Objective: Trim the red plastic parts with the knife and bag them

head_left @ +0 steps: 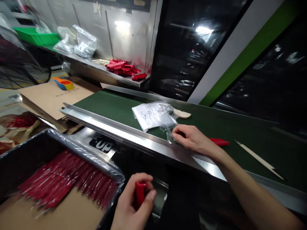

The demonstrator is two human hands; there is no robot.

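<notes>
My left hand (134, 204) is closed around a small red plastic piece (139, 194), in front of the conveyor. The fingers cover most of that piece. Over the conveyor's near rail, my right hand (192, 138) pinches the edge of a clear plastic bag (169, 133). This bag lies beside a stack of flat plastic bags (153, 116) with handwriting on top. Just behind the stack rests a cream-coloured, half-round pad (182, 114). Partly hidden by my right forearm, another red piece (219, 142) lies on the green belt (100, 103).
At lower left, a plastic-lined box (57, 137) holds rows of bagged red pieces (64, 179). A thin pale-handled tool (259, 157) lies on the belt at right. Loose red parts (122, 67) sit on a metal shelf behind. A tape dispenser (64, 84) rests on cardboard (45, 99).
</notes>
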